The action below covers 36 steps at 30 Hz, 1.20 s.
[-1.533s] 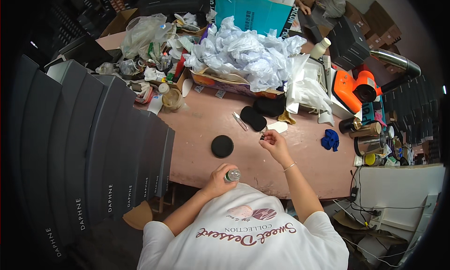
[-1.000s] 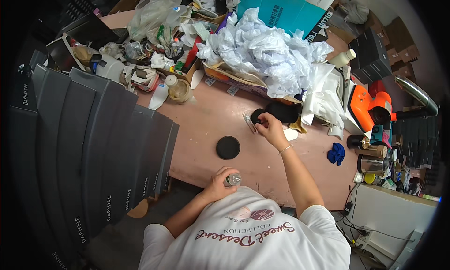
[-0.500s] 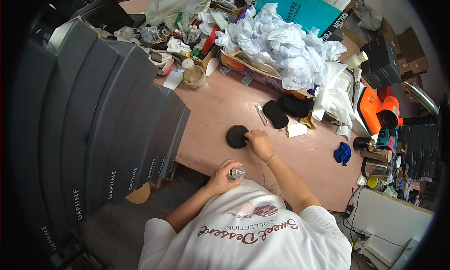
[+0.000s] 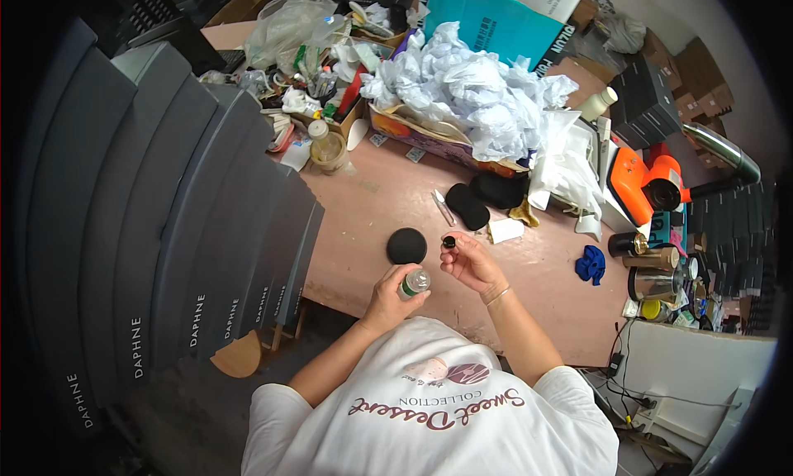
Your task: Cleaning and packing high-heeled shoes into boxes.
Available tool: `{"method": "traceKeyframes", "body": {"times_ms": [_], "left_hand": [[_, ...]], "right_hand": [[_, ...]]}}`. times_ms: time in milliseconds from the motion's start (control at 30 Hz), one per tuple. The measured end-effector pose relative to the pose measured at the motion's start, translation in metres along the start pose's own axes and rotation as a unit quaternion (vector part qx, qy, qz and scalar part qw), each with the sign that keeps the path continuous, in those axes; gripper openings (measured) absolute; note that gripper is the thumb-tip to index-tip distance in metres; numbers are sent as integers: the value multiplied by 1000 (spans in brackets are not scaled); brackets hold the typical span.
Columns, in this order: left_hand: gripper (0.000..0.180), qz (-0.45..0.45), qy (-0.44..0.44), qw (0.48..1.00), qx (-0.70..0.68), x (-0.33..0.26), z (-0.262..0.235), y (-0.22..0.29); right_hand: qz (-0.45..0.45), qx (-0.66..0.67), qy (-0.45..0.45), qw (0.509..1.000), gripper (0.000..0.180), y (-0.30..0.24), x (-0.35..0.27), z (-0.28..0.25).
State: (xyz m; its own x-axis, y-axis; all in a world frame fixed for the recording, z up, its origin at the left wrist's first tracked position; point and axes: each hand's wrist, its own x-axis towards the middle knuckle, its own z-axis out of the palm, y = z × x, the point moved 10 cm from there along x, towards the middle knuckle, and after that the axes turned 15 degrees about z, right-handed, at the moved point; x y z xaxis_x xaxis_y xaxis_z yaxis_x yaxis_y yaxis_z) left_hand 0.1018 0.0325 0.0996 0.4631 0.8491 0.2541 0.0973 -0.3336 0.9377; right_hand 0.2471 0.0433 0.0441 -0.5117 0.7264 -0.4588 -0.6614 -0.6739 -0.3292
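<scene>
In my left hand is a small clear bottle with a bit of green on its side, gripped near the table's front edge with its top tilted toward me. Pinched between the fingertips of my right hand is a small black cap, up and to the right of the bottle and apart from it. A flat round black disc lies on the pink tabletop, just beyond my left hand.
Dark grey boxes are stacked along the left. Crumpled white paper fills a box at the back. Black pads, a tweezer-like tool and a blue cloth lie rightward. An orange heat gun stands far right.
My right hand has lifted off the black disc and moved right and nearer me, now showing the black cap in its fingers. The left hand still holds the bottle.
</scene>
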Motion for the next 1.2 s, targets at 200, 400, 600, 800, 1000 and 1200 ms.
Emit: {"method": "traceKeyframes", "body": {"times_ms": [200, 400, 600, 800, 1000, 1200], "left_hand": [[48, 54, -36, 998, 27, 40, 5, 34], [49, 79, -76, 994, 19, 49, 18, 48], [50, 105, -70, 992, 26, 43, 17, 56], [52, 85, -108, 990, -12, 35, 22, 54], [50, 89, -95, 991, -21, 33, 24, 58], [49, 109, -95, 989, -10, 36, 26, 60]], "right_hand": [[-56, -55, -22, 997, 24, -16, -42, 31], [-173, -393, 133, 894, 25, -44, -79, 76], [-260, -723, 168, 618, 25, -50, -103, 150], [-248, -771, 162, 564, 25, -39, -104, 161], [-195, -817, 244, 484, 30, -38, -103, 152], [-292, -753, 199, 556, 33, -42, -112, 162]]}}
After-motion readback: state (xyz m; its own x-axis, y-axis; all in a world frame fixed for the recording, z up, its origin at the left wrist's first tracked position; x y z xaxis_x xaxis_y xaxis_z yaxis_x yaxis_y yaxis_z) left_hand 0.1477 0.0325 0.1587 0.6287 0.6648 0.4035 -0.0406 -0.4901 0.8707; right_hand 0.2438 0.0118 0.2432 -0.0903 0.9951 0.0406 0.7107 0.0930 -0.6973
